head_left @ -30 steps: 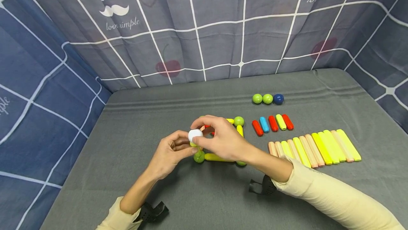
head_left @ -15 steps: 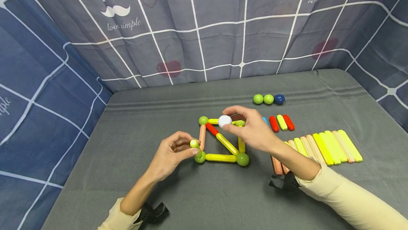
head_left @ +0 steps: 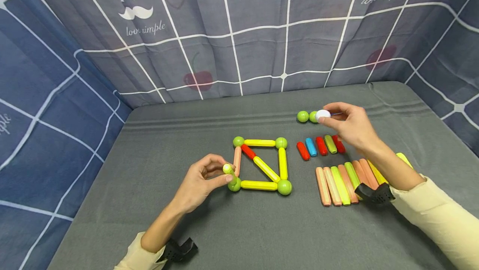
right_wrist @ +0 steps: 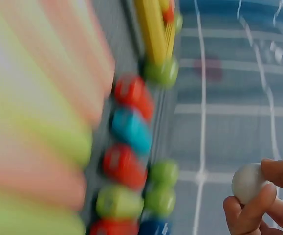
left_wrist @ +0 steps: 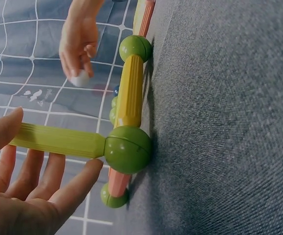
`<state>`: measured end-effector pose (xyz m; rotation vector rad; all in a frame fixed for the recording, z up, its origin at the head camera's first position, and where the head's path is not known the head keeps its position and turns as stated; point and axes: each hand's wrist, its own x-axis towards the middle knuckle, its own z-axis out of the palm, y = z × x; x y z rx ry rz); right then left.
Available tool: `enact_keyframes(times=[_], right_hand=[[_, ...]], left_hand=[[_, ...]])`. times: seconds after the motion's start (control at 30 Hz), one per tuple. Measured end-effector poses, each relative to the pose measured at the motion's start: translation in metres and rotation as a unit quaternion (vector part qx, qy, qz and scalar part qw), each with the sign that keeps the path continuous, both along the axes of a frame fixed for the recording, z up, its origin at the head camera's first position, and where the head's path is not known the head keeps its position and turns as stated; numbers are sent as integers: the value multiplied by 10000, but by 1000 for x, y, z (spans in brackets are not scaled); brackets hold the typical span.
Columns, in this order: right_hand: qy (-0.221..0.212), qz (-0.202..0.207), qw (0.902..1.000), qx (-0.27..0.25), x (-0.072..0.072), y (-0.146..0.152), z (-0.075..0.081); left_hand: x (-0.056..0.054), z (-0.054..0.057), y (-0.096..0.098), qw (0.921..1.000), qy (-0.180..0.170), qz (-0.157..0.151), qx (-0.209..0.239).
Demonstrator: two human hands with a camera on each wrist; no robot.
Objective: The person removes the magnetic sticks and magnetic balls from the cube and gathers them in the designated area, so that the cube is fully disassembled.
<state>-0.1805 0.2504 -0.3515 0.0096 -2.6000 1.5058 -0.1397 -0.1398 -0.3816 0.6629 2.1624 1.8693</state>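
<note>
My left hand (head_left: 198, 182) pinches an upright yellow-green stick (left_wrist: 63, 142) near its top. That stick's lower end meets a green ball (left_wrist: 127, 149), the near-left corner of a flat square frame. Yellow sticks (head_left: 259, 185) and one pale pink stick (head_left: 237, 161) form its sides, with green balls at the corners. A red short stick (head_left: 248, 152) and a yellow stick (head_left: 267, 169) run diagonally across it. At the far right, my right hand (head_left: 353, 124) grips a white ball (right_wrist: 249, 182) between thumb and fingers, raised over the row of loose balls.
Two loose green balls (head_left: 302, 116) lie at the back; the blue ball (right_wrist: 155, 227) beside them is hidden in the head view. Short red, blue and yellow-green sticks (head_left: 310, 147) lie in a row. Several long sticks (head_left: 338, 185) lie nearer, partly under the right forearm.
My right hand has carried the white ball off the top of the upright stick, moving right and back to the loose balls. The left hand has stayed in place on the stick.
</note>
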Motion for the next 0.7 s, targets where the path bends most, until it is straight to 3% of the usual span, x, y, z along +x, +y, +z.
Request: enact_keyframes(times=[0.27, 0.5, 0.7], right_hand=[[-592, -452, 9962, 447, -27, 51, -17], [-1071, -148, 9905, 848, -48, 72, -32], [-1239, -41, 9891, 790, -60, 78, -37]], left_hand=[[-1, -2, 0, 10000, 12, -63, 36], [-2, -2, 0, 9998, -120, -50, -152], [-3, -4, 1, 9977, -484, -107, -456]])
